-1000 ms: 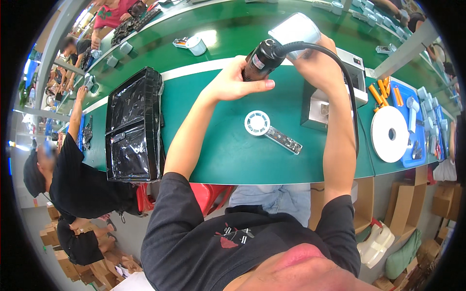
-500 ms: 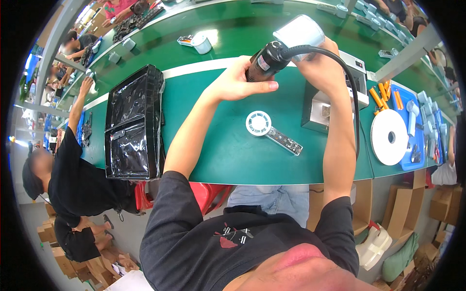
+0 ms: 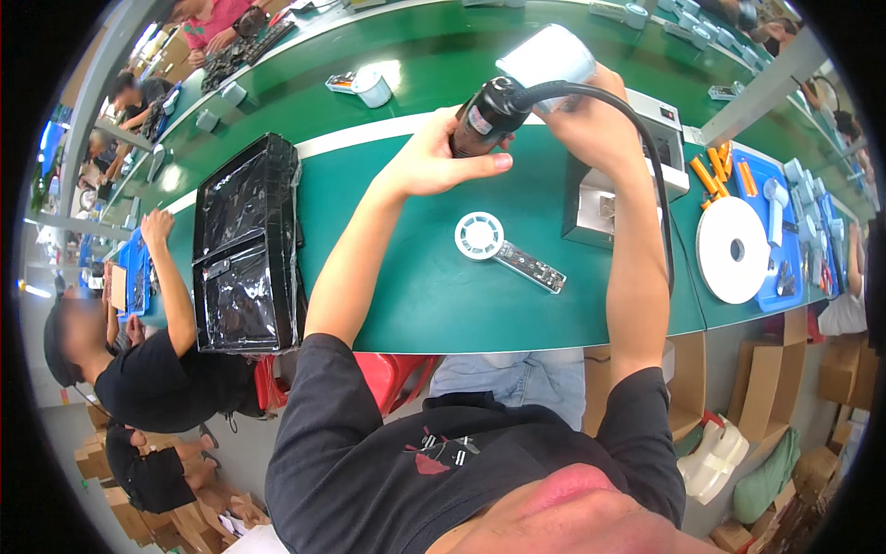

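My left hand (image 3: 427, 159) is wrapped round a black corded electric screwdriver (image 3: 484, 113), its thick cable looping over my right forearm. In my right hand (image 3: 600, 125) is a pale blue and white round housing (image 3: 551, 55), held against the screwdriver's far side. Where the tool's tip meets the housing is hidden. On the green mat below my hands lies a handheld fan body (image 3: 479, 235), with a round slotted head and its handle open on a circuit board (image 3: 532, 268).
A black plastic-wrapped tray (image 3: 247, 249) stands at left, near a co-worker (image 3: 138, 369). A metal box machine (image 3: 591, 208) sits beside my right forearm. Further right are a white reel (image 3: 732, 249), orange parts (image 3: 709, 175) and a blue tray (image 3: 784, 286). Another fan part (image 3: 371, 89) lies on the far belt.
My hands, the screwdriver and the housing keep their hold and relation, while the whole view shifts slightly. The co-worker at left has drawn an arm back from the belt toward a blue tray.
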### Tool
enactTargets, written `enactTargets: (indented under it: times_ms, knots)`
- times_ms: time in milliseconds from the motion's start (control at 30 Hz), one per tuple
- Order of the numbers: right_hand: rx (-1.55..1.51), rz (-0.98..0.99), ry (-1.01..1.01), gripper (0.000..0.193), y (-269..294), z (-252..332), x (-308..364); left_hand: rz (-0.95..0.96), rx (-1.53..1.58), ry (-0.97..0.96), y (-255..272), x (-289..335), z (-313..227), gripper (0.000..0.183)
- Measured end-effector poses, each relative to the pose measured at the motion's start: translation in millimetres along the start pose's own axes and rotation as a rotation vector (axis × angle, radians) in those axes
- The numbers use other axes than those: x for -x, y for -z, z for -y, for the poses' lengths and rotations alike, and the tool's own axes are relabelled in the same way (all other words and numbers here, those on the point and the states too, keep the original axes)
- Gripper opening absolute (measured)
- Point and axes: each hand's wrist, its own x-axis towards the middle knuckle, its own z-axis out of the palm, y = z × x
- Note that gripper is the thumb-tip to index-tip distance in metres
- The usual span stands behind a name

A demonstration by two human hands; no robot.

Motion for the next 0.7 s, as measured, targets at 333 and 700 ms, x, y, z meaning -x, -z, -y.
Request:
enactTargets:
  times_ms: [333,700]
  knots:
    - [-0.021,-0.019,0.052,0.040,-2.5,-6.9,-1.3,0.011,-0.043,0.143,3.3,2.5,-5.0,0.027]
    - [-0.012,-0.011,0.008,0.027,-1.3,-2.7,0.5,0.025,-0.049,0.141,3.9,0.8,-13.6,0.028]
